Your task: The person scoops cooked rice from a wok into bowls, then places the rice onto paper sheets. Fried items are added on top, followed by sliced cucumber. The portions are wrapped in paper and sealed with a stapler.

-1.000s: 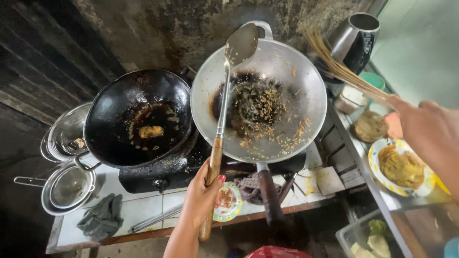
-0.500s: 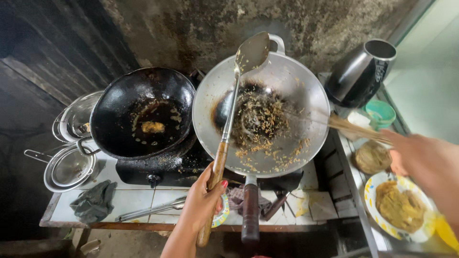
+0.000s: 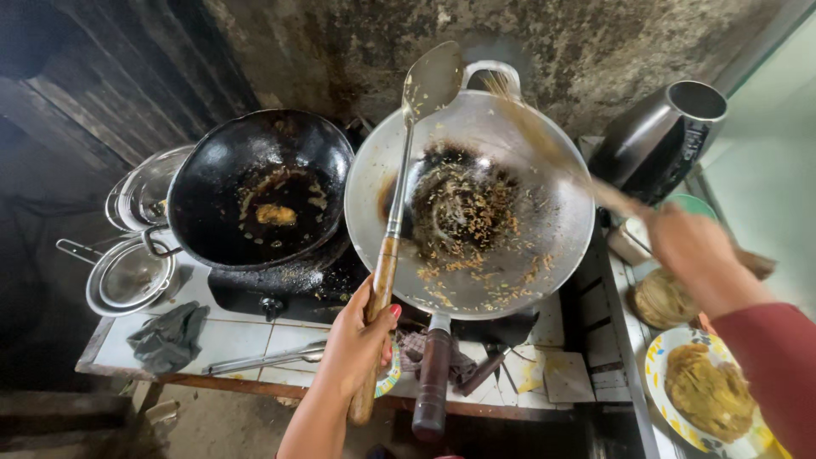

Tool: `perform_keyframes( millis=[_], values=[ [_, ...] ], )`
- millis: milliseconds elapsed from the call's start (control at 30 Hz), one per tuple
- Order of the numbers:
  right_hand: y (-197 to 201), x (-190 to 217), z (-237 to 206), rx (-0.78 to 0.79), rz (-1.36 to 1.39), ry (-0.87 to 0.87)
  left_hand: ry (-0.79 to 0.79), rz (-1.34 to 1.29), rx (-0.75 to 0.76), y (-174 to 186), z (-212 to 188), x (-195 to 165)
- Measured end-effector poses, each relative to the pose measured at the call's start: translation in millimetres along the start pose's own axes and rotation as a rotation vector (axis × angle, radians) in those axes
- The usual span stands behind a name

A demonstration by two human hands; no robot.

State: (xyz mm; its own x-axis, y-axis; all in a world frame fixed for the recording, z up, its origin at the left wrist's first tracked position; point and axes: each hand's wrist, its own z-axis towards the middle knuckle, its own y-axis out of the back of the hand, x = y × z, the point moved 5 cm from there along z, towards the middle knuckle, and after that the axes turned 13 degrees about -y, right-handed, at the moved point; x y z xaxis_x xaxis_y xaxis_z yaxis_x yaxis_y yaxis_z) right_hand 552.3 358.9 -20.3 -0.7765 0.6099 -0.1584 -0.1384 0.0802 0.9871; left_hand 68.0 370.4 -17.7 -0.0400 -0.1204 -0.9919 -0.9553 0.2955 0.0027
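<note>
Spatula (image 3: 406, 161) with a long metal shaft and wooden handle lies across the silver wok (image 3: 544, 280), its blade lifted past the far rim. The left hand (image 3: 361, 344) is clenched around the wooden handle, near the counter's front edge. The right hand (image 3: 693, 246) is closed around a bundle of thin sticks (image 3: 544, 144) (blurred with motion), whose tips sweep the wok's far inner wall. Browned scraps and a dark burnt patch cling to the wok's middle.

To do this scrubbing well, it seems wise to hold the spatula clear of the sweep and work the sticks from the rim down toward the centre, so the scraps gather there.

Room is tight. A black wok (image 3: 259, 191) touches the silver one on the left, and a dark kettle (image 3: 659, 140) stands just beside it on the right. A plate (image 3: 659, 374) of fried food sits near the right forearm. The silver wok's dark handle (image 3: 431, 378) juts over the counter edge. Open space lies mostly above.
</note>
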Motion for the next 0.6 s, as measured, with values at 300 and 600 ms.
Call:
perform_keyframes(
  millis=[300, 600],
  values=[
    [-24.8, -21.6, -10.9, 0.11, -0.162, 0.046, -0.073, -0.021, 0.02, 20.8, 1.4, 13.2],
    [24.5, 34.7, -134.0, 0.647, -0.137, -0.006, -0.112, -0.015, 0.092, 24.1, -2.5, 5.6]
  ],
)
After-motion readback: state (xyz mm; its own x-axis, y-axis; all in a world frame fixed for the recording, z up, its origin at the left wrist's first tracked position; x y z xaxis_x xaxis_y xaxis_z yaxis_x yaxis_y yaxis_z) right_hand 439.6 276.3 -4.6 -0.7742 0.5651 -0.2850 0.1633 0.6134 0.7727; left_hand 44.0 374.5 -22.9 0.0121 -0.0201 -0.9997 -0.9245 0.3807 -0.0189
